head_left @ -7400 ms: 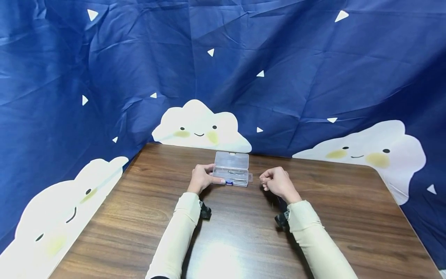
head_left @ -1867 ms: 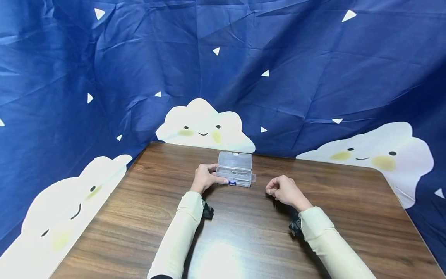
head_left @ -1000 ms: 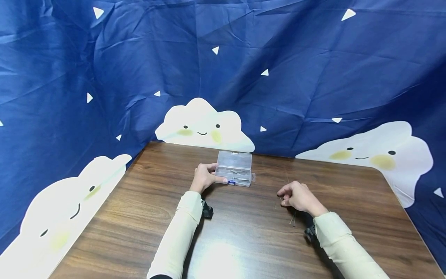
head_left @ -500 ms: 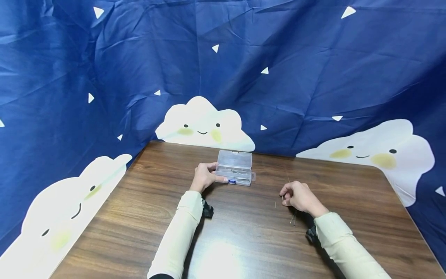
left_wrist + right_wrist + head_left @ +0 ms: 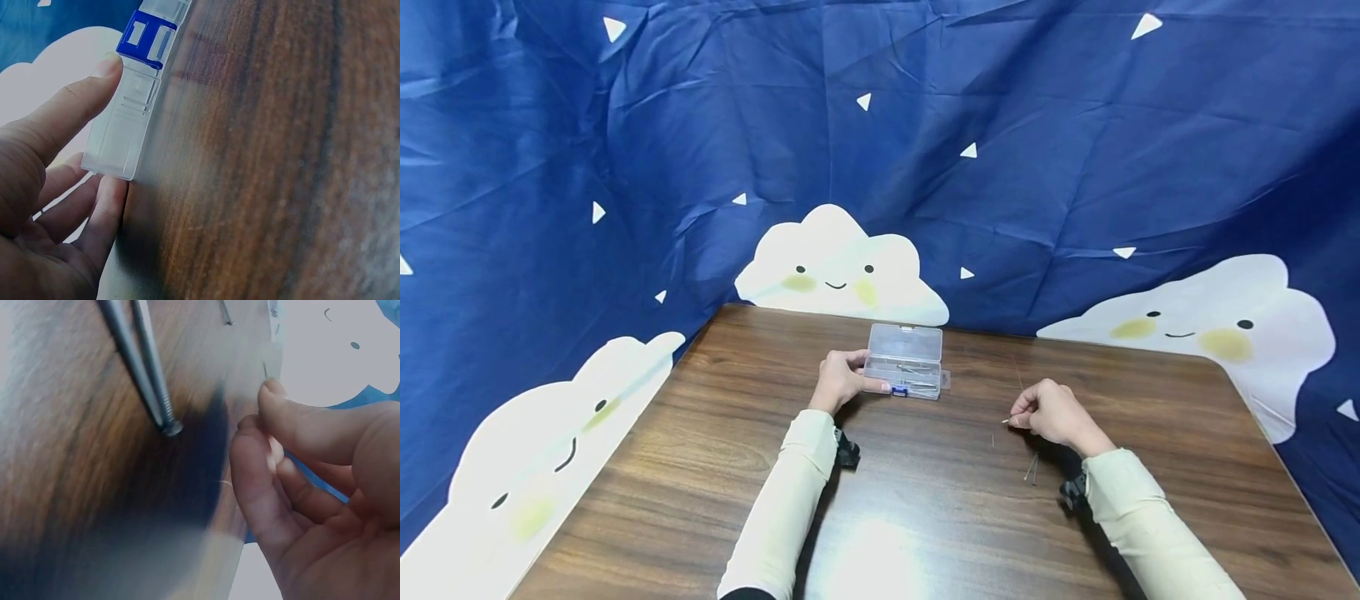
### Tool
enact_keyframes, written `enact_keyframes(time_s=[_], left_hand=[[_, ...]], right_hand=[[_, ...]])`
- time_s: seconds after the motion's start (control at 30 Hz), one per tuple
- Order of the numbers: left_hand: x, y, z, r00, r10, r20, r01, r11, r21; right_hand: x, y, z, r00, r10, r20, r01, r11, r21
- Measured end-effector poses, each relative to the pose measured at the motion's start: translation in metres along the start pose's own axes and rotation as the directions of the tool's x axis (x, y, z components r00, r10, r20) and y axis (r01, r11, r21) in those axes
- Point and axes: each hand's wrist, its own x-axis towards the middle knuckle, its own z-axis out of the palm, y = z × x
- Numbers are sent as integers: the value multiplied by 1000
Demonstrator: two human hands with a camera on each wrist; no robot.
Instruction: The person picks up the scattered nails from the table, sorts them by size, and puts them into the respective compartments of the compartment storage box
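Note:
My left hand (image 5: 838, 382) grips the left end of a clear plastic box (image 5: 904, 343), thumb along the front beside its blue latch (image 5: 147, 39) and the other fingers behind and under the end. The box's lid stands raised, and several nails (image 5: 917, 385) lie inside. Right of the box, my right hand (image 5: 1054, 414) pinches a thin nail (image 5: 265, 369) between thumb and index finger; its free end points left, the rest hidden by the fingertips. Two nails (image 5: 1032, 471) lie crossed on the table below that hand, and a single nail (image 5: 993, 439) lies to their left.
The brown wooden table (image 5: 700, 467) carries everything. A clear hanging tab (image 5: 946, 380) sticks out from the box's right end. Behind the table hangs a blue curtain (image 5: 715, 100) printed with white clouds.
My right hand has moved from beside the box to the right and nearer me, uncovering the loose nails. It now pinches a nail, turned to point left. The left hand keeps its hold.

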Motion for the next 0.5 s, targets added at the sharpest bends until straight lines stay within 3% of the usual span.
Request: enact_keyframes(time_s=[0.5], left_hand=[[1,1,-3,1000,0,10,0,1000,6]], right_hand=[[12,-19,3,998,60,-17,-58,995,79]])
